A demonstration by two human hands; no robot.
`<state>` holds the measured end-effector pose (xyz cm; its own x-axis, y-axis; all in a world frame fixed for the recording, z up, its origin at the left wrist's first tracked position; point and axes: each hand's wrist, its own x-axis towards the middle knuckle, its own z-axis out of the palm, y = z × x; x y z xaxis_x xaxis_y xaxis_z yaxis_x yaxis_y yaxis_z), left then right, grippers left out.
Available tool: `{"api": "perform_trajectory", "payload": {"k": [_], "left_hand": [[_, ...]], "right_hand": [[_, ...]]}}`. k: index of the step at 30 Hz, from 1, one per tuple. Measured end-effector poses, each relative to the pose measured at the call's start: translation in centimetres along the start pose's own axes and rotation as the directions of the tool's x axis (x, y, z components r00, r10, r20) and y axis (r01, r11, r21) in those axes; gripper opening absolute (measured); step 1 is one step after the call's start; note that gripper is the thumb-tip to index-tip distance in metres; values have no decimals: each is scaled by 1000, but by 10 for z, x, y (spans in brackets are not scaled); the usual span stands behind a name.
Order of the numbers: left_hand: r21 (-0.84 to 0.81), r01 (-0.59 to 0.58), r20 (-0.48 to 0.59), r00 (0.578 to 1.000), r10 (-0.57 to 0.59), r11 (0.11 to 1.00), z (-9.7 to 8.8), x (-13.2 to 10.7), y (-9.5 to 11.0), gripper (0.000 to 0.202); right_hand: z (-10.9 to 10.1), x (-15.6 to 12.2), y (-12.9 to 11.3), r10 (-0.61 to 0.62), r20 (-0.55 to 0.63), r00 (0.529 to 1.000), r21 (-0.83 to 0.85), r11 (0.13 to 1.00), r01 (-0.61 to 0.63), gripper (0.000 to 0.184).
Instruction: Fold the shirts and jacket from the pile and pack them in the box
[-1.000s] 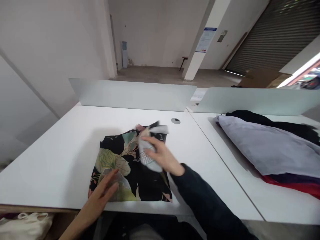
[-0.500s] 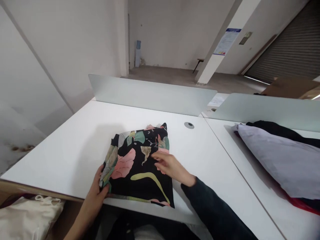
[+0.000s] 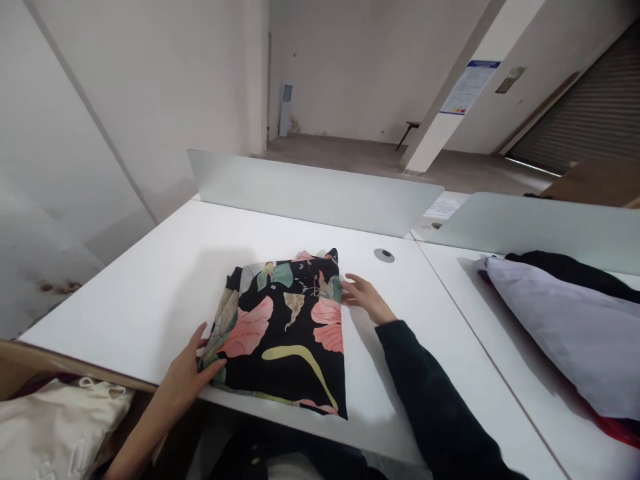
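A folded black garment with a pink, green and yellow floral print (image 3: 283, 333) lies flat on the white desk (image 3: 160, 280) right in front of me. My left hand (image 3: 193, 363) rests at the garment's near left corner, fingers spread, with the thumb on the fabric edge. My right hand (image 3: 363, 297), in a dark sleeve, lies open against the garment's far right edge with its fingertips touching the cloth.
A grey divider panel (image 3: 315, 193) runs along the desk's far edge, with a cable grommet (image 3: 384, 255) near it. On the adjoining desk to the right lies a pile of lavender, black and red cloth (image 3: 575, 327). A cream bag (image 3: 55, 427) sits below the desk's left edge.
The garment was folded over, showing its printed side. My right hand slid from the garment's middle to its right edge. My left hand stayed at the near left corner.
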<state>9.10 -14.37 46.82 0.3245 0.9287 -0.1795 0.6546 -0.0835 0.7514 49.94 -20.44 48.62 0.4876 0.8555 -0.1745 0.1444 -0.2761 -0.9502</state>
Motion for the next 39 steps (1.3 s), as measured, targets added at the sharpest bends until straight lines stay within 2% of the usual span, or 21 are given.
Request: {"api": "perform_trajectory", "payload": {"k": [3, 5, 7, 8, 10, 11, 13, 14, 15, 16, 18, 19, 21, 23, 25, 27, 29, 31, 34, 36, 39], "left_hand": [[39, -78, 72, 995, 75, 996, 7, -7, 3, 77], [17, -104, 77, 992, 102, 994, 7, -6, 0, 71], [-12, -111, 13, 994, 111, 994, 2, 2, -4, 67], [-26, -95, -35, 995, 94, 995, -3, 7, -7, 67], [-92, -44, -144, 989, 30, 995, -14, 20, -12, 73], [-153, -23, -191, 982, -6, 988, -19, 25, -13, 79], [-300, -11, -256, 964, -69, 954, -28, 31, -13, 90], [-366, -11, -280, 955, -98, 931, -30, 30, -13, 95], [-417, -2, -294, 947, -132, 909, -31, 27, -11, 98], [-454, 14, -308, 936, -172, 891, -31, 22, -10, 101], [-518, 59, -302, 921, -247, 853, -28, 4, -8, 102], [-556, 84, -276, 920, -279, 827, -26, -7, -8, 101], [-644, 144, -176, 928, -329, 751, -22, -30, -10, 98], [-719, 224, -36, 934, -356, 658, -17, -52, -15, 97], [-741, 313, 112, 930, -349, 594, -9, -68, -21, 95], [-712, 389, 249, 918, -307, 584, 1, -78, -26, 87], [-687, 411, 322, 911, -256, 600, 15, -84, -26, 77], [-704, 380, 303, 925, -230, 600, 31, -86, -24, 68], [-774, 297, 156, 946, -286, 560, 53, -90, -18, 62], [-803, 280, 94, 931, -353, 526, 61, -93, -15, 64], [-795, 307, 80, 908, -411, 523, 59, -96, -12, 70]], "right_hand": [[16, 27, -7, -70, -22, 997, -232, 971, 63, 66], [25, 31, -7, -153, -12, 988, -428, 894, 133, 46], [30, 22, -5, -194, 46, 980, -564, 805, 186, 18], [30, 13, -3, -180, 83, 980, -603, 774, 193, 10], [24, -13, -1, -74, 187, 980, -622, 763, 177, 11], [18, -27, 0, 14, 271, 963, -604, 781, 158, 15], [2, -50, -1, 171, 474, 864, -525, 842, 122, 25], [-6, -57, -2, 192, 539, 820, -475, 873, 108, 31], [-14, -60, -4, 170, 556, 814, -429, 897, 105, 37], [-21, -59, -6, 114, 516, 849, -396, 911, 118, 42], [-32, -46, -8, -48, 307, 951, -401, 899, 175, 45], [-34, -35, -9, -130, 190, 973, -436, 877, 203, 44], [-33, -11, -9, -239, 40, 970, -529, 819, 224, 42], [-25, 10, -8, -233, 17, 972, -600, 775, 196, 44], [-11, 21, -8, -159, 87, 983, -646, 743, 177, 47], [6, 21, -11, -93, 188, 978, -675, 711, 197, 49], [23, 14, -15, -62, 292, 954, -691, 676, 255, 49], [39, 3, -19, -40, 396, 917, -697, 638, 329, 49], [58, -13, -21, -15, 508, 861, -675, 614, 409, 39], [67, -20, -20, -26, 559, 829, -621, 649, 440, 31], [75, -26, -17, -89, 623, 777, -441, 780, 443, 31]]}}
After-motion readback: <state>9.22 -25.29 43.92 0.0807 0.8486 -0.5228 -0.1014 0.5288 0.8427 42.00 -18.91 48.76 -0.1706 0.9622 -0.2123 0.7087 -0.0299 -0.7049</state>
